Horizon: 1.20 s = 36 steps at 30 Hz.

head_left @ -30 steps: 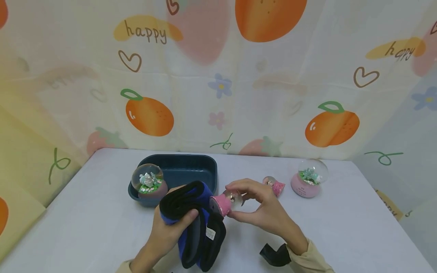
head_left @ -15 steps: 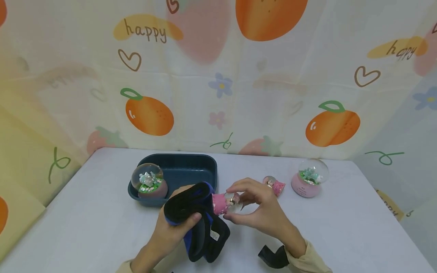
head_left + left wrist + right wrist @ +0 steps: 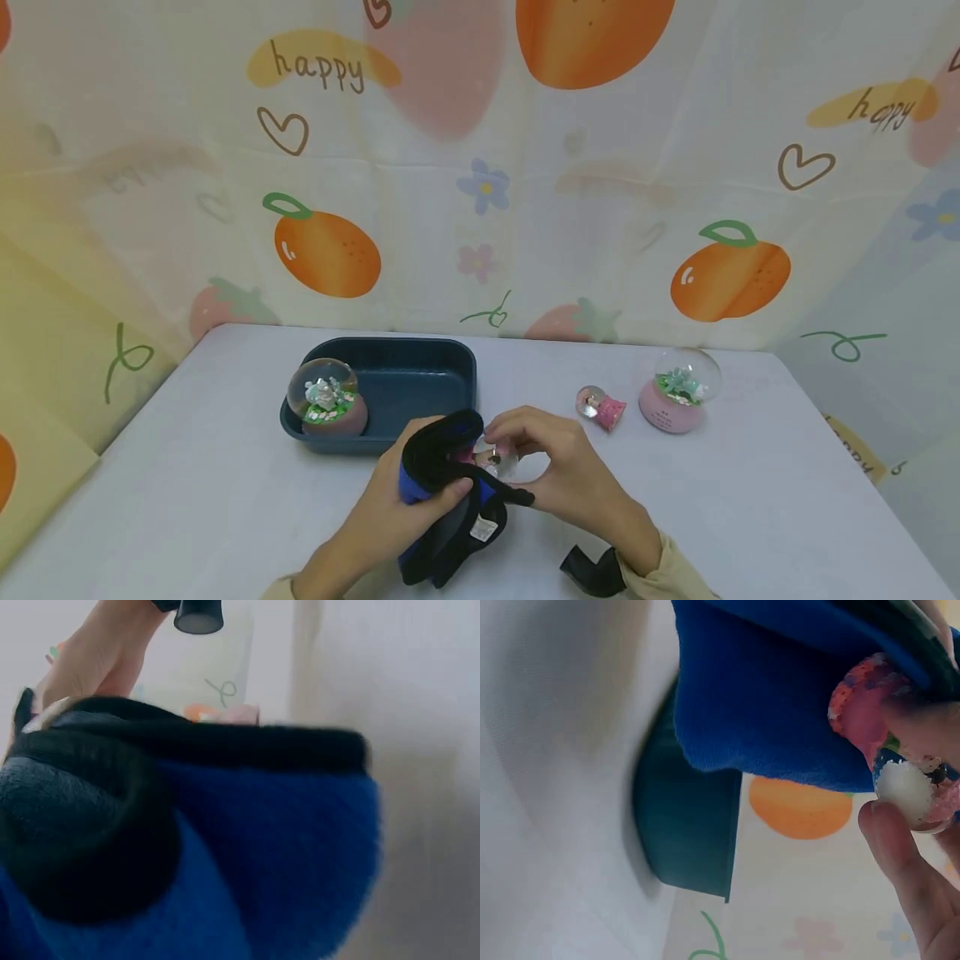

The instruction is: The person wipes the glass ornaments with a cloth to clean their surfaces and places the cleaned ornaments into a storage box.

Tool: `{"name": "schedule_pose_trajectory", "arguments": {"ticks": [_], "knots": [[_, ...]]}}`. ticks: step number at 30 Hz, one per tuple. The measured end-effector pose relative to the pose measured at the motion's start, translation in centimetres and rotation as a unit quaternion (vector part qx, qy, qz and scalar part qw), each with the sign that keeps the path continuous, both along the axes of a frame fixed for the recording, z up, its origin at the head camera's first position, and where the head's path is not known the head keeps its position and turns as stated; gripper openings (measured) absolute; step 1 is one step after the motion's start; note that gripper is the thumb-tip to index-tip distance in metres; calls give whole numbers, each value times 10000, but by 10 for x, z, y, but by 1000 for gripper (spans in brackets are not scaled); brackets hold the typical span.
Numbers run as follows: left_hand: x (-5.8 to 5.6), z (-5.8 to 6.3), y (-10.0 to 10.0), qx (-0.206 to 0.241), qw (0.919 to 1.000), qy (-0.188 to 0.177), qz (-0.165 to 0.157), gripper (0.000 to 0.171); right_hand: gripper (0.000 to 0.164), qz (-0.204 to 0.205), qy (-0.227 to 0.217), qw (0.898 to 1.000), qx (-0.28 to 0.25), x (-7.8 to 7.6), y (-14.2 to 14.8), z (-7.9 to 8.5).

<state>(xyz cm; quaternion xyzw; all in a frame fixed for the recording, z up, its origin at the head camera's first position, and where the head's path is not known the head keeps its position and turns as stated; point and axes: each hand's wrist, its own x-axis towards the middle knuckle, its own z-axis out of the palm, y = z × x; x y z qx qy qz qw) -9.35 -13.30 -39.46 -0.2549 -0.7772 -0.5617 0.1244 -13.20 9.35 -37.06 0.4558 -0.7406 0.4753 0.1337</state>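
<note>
My left hand (image 3: 390,512) grips a folded blue cloth with black edging (image 3: 442,537) and a white tag, thumb on the near side. In the left wrist view the blue cloth (image 3: 292,840) fills most of the frame and hides the fingers. Fingers and thumb of my right hand (image 3: 577,475) pinch the clear dome of a small snow globe (image 3: 501,460). Its pink base lies between the cloth's folds, mostly hidden in the head view. The right wrist view shows the snow globe's pink base (image 3: 861,712) against the blue cloth (image 3: 757,705).
Behind my left hand stands a dark teal tray (image 3: 420,385); a larger snow globe (image 3: 333,407) sits at its left end. Right of centre, a small pink snow globe (image 3: 600,408) lies tipped beside another larger snow globe (image 3: 670,410). A patterned curtain (image 3: 480,250) hangs behind the table.
The cloth and left hand have shifted right, and a flap of cloth now covers the globe's pink base. My right hand has moved slightly down and left with the globe.
</note>
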Motion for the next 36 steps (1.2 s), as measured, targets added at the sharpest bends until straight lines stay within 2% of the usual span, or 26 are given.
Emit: {"name": "schedule_pose_trajectory", "arguments": {"ticks": [3,7,10,12,14,18,20,22,26,29,33,36], "knots": [[-1,0,1,-53,9996,282,21,50,42,26,-20,10000,89,0,0,-1],[0,2,1,100,9976,547,405,39,45,214,-188,9995,157,0,1,-1],[0,4,0,214,9968,473,610,33,46,423,-210,9988,157,-1,3,0],[0,4,-1,244,9974,299,606,33,46,500,-191,9985,139,-1,4,0],[-1,3,-3,258,9987,61,441,36,46,435,-108,9989,146,-1,4,1],[0,3,-5,105,9995,-254,-175,50,47,156,-122,9997,166,-1,5,2],[0,3,-5,-23,9989,-247,-398,56,47,48,-178,9997,167,-1,5,2],[0,3,-4,-87,9988,-169,-445,57,47,9,-258,9995,182,0,4,2],[-1,4,-3,-40,9995,231,-190,47,46,106,-333,9992,206,0,4,3],[-2,4,-4,60,9987,499,51,40,45,387,-274,9987,179,0,4,3],[-3,4,-6,166,9977,607,269,38,45,834,-180,9963,93,-2,5,3],[-4,4,-7,194,9977,561,321,38,45,925,-156,9956,65,-3,5,2]]}}
